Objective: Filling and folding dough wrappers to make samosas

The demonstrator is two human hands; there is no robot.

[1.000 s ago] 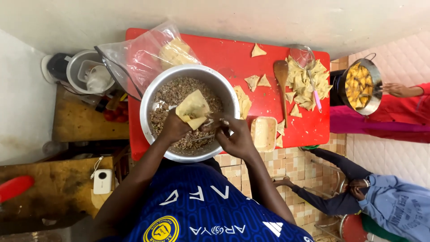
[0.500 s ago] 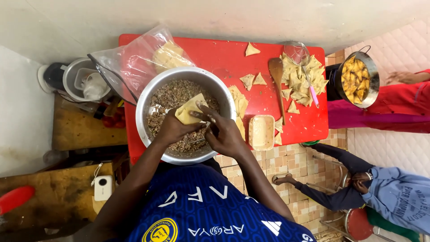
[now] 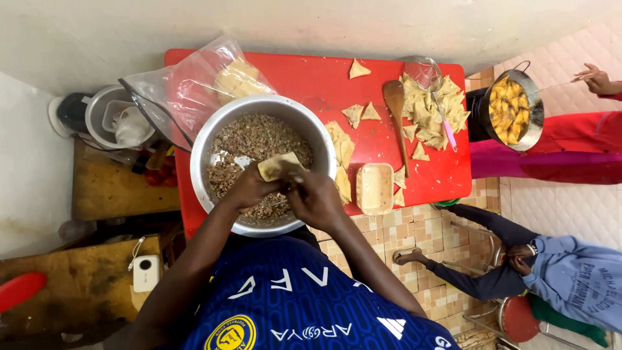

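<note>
A single head-worn camera looks almost straight down from above the person's own chest, so the blue jersey [image 3: 304, 304] fills the frame at 6 o'clock and both forearms run up from it toward the centre. The red desk [image 3: 311, 81] lies across the upper middle, close below the lens, with the steel bowl [image 3: 214, 142] nearest the centre. The wide view also takes in the white wall [image 3: 311, 26] at 12 o'clock, a frying pot [image 3: 534, 110] at 2 o'clock, and the tiled floor [image 3: 414, 240] at 4 o'clock. No second view shares this scene.
</note>
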